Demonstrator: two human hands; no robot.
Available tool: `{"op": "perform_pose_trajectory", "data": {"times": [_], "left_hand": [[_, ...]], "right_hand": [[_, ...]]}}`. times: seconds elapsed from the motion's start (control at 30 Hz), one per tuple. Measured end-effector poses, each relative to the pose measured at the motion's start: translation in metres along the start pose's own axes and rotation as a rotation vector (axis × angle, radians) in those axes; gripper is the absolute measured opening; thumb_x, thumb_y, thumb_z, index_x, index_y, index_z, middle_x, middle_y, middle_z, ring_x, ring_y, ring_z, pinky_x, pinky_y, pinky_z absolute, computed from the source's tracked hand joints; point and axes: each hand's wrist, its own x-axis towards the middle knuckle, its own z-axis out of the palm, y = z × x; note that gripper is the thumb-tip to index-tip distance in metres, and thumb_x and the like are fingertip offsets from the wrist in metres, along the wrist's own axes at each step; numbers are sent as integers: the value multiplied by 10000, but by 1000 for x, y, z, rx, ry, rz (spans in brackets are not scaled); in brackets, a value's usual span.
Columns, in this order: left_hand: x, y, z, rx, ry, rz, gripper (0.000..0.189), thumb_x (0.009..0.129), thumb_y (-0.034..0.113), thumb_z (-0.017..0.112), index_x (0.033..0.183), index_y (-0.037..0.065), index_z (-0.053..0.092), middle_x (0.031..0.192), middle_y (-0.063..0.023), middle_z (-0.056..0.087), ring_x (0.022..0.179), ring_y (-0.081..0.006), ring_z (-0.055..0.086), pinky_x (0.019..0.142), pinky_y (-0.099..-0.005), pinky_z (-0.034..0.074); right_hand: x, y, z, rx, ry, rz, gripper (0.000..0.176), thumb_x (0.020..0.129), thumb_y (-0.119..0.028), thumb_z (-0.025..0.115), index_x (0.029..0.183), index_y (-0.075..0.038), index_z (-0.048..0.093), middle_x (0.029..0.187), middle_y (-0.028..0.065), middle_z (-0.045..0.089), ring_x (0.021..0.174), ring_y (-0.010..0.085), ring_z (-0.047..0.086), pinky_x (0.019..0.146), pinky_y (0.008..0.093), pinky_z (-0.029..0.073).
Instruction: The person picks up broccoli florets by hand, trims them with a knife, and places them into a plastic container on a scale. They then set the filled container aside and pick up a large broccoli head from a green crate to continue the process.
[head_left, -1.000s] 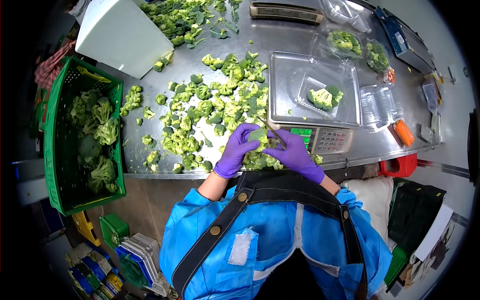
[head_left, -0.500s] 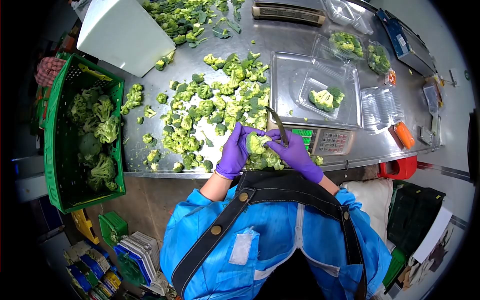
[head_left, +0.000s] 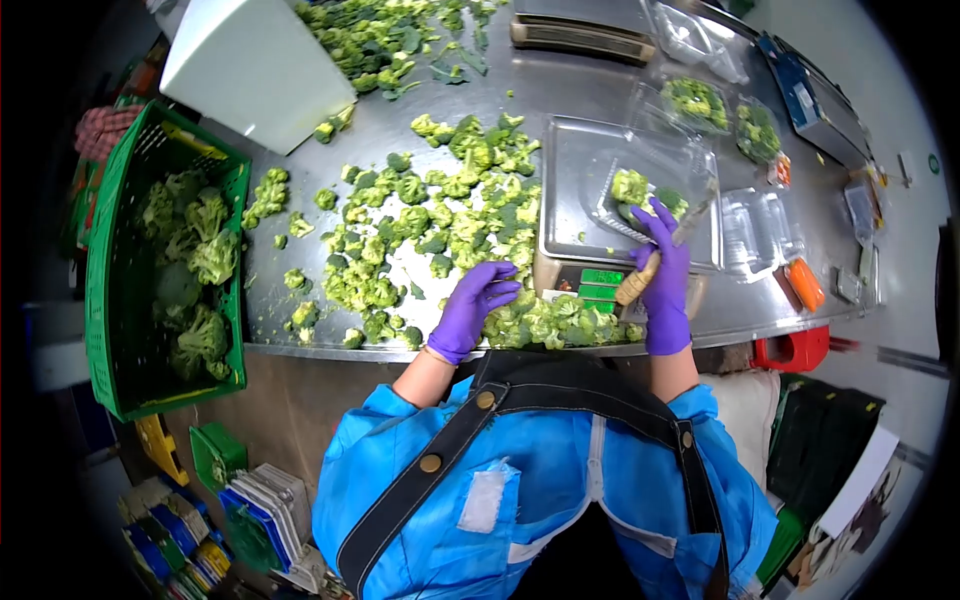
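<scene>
My left hand [head_left: 478, 308], in a purple glove, has its fingers loosely curved above the broccoli florets [head_left: 412, 217] near the front edge, with nothing seen in it. My right hand [head_left: 664, 278], also gloved, is over the front of the scale and holds a knife [head_left: 637, 280] by its tan handle. The blade points up and right over the tray. The fingertips of this hand are at broccoli pieces [head_left: 630, 187] in a clear plastic container [head_left: 612, 200]. That container rests on the metal scale tray [head_left: 578, 150]. Green digits glow on the scale display [head_left: 600, 285].
A green crate [head_left: 120, 290] with broccoli heads stands at the left. Behind it is a white bin [head_left: 250, 75]. Filled plastic punnets [head_left: 695, 103], empty clear containers [head_left: 755, 230] and an orange item [head_left: 803, 284] lie at the right. Another scale [head_left: 583, 35] is at the back.
My right hand has moved right and forward from the front edge to the container with the knife. The floret has left my left hand, whose fingers are now apart. More broccoli shows in the container.
</scene>
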Motion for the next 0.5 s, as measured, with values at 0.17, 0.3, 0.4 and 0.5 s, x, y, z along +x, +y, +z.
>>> {"op": "perform_pose_trajectory", "data": {"times": [0.17, 0.3, 0.4, 0.5], "left_hand": [[4, -2, -6, 424, 59, 131, 257, 855, 177, 533, 1051, 15, 570, 1033, -49, 587, 922, -146, 555, 825, -264, 426], [15, 14, -35, 1124, 212, 645, 209, 771, 160, 599, 951, 55, 595, 898, -108, 597, 840, -234, 571, 730, -303, 447], [45, 35, -76, 1232, 475, 822, 177, 762, 140, 582, 916, 53, 588, 943, -126, 592, 869, -303, 554, 779, -369, 432], [87, 65, -122, 1471, 674, 953, 241, 741, 136, 593, 970, 64, 575, 987, -138, 563, 933, -310, 518, 796, -379, 426]], "right_hand": [[-15, 1, 12, 72, -128, 321, 330, 830, -207, 511, 1077, 9, 556, 874, 98, 623, 449, 48, 415, 484, 185, 393], [-30, 12, 17, -39, -287, 433, 300, 836, -173, 511, 1067, 12, 560, 806, 90, 634, 434, 65, 427, 459, 183, 382], [-37, 17, 19, -84, -357, 486, 278, 845, -146, 501, 1062, 16, 562, 809, 83, 636, 447, 69, 446, 461, 184, 384], [-40, 23, 19, -101, -380, 517, 267, 853, -158, 509, 1053, 9, 568, 810, 93, 639, 428, 69, 433, 464, 193, 385]]}}
